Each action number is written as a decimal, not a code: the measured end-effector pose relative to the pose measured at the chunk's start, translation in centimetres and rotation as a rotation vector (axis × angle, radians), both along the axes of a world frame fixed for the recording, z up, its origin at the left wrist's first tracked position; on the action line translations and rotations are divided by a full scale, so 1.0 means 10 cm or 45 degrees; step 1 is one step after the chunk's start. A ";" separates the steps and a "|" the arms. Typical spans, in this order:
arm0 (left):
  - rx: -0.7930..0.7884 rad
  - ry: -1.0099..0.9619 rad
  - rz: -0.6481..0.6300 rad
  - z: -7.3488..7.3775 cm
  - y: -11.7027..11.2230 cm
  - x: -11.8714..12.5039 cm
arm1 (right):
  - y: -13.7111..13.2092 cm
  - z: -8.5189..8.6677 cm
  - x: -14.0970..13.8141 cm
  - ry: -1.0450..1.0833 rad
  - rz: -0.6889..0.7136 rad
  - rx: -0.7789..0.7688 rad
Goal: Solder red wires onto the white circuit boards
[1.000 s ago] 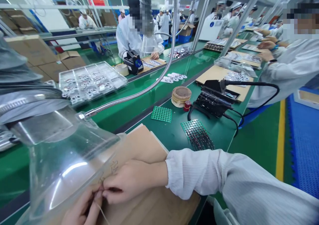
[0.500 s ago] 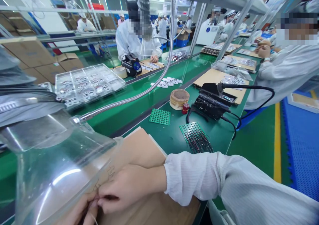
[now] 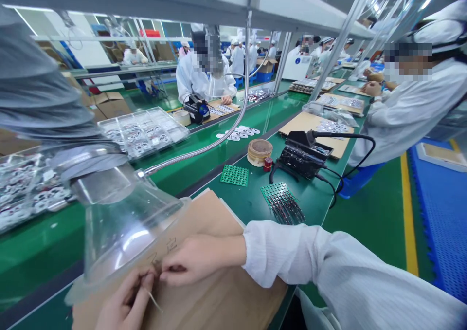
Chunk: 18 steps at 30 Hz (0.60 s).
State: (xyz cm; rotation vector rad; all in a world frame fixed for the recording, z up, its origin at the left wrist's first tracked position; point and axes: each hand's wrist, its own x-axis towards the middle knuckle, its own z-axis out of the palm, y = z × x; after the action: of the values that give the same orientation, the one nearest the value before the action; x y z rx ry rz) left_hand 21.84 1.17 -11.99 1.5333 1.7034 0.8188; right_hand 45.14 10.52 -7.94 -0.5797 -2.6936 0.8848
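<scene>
Through the head camera, nearest me, I have the left hand (image 3: 126,298) low on the brown cardboard (image 3: 222,303), its thumb and forefinger pinched on a thin pale strand (image 3: 155,302) whose loose end trails down over that board. The right hand (image 3: 195,259) comes in from the other side, fingers curled and tips just beside the left ones; whether it grips anything I can't tell, since what lies between the fingertips is too small to make out. I judge the step in hand to be close fingertip work on that strand, and the next move calls for a steady left pinch and small, careful right fingertip motion

Just beyond the left hand, a clear hood (image 3: 131,235) leans over the cardboard, joined to a grey duct (image 3: 44,101). Farther along the desk (image 3: 248,204) I see a green panel (image 3: 234,175), a second panel with dark leads (image 3: 282,203) spread over it, a round wooden block (image 3: 259,152) with a small red spool (image 3: 268,164) beside it, and a black device (image 3: 302,155) trailing cables

Past the metal gooseneck (image 3: 204,150), white pieces (image 3: 241,133) lie on a green strip (image 3: 197,166), and a co-worker in white (image 3: 188,79) sits at the far side
</scene>
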 end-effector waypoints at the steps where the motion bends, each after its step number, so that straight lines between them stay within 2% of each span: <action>1: 0.018 0.033 -0.009 0.02 0.01 0.01 | 0.03 0.07 0.12 0.019 -0.086 0.000; 2: 0.033 0.070 -0.023 0.03 0.01 0.02 | 0.07 0.15 0.28 0.042 -0.238 0.010; 4: 0.046 0.136 -0.070 0.06 0.00 0.07 | 0.20 0.32 0.73 0.088 -0.754 0.050; 6: 0.029 0.163 -0.117 0.08 -0.01 0.13 | 0.36 0.46 1.28 0.096 -1.163 0.145; 8: 0.004 0.159 -0.149 0.10 -0.01 0.17 | 0.55 0.54 1.80 0.065 -1.558 0.246; 10: 0.005 0.144 -0.170 0.11 -0.01 0.20 | 0.73 0.54 2.19 0.003 -1.834 0.318; 12: 0.030 0.130 -0.182 0.13 0.00 0.21 | 0.86 0.48 2.42 -0.063 -1.961 0.346; 14: 0.063 0.118 -0.172 0.14 0.01 0.21 | 0.93 0.41 2.50 -0.111 -1.970 0.356; 16: 0.091 0.099 -0.137 0.16 0.02 0.21 | 0.90 0.37 2.46 -0.120 -1.910 0.386; 18: 0.124 0.033 -0.111 0.17 0.01 0.21 | 0.80 0.38 2.29 -0.083 -1.790 0.447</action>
State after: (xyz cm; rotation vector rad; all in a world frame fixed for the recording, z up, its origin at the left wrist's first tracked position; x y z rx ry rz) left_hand 23.97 1.32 -10.24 1.6787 1.6235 0.8508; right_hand 68.04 18.49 -4.11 -1.9504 -1.6416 -0.0176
